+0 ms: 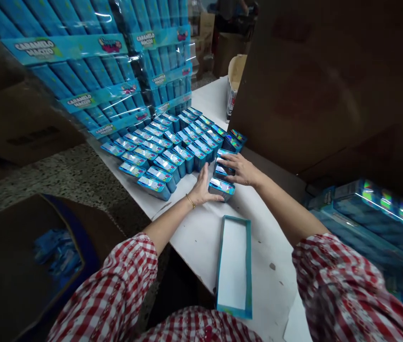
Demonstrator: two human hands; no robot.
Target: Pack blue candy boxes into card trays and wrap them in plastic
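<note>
My left hand [201, 191] lies along the left side of a short row of blue candy packs, its thumb stretched across the front of the nearest pack [221, 185]. My right hand [241, 170] reaches over the same row from the right with its fingers spread on and between the packs. Both hands are open and flank the row. Nearer to my body, a shallow blue-edged tray [234, 266] with a white inside lies on the white table [194, 244]. Left of the hands stand several rows of upright blue packs [165, 164] with shiny printed tops.
Stacked display boxes of blue packs [90, 76] rise at the back left. A large brown cardboard box [311, 85] walls off the right. More wrapped packs [375, 213] sit at right. A carton [41, 285] with blue wrappers stands lower left. A cardboard tub [236, 78] is behind.
</note>
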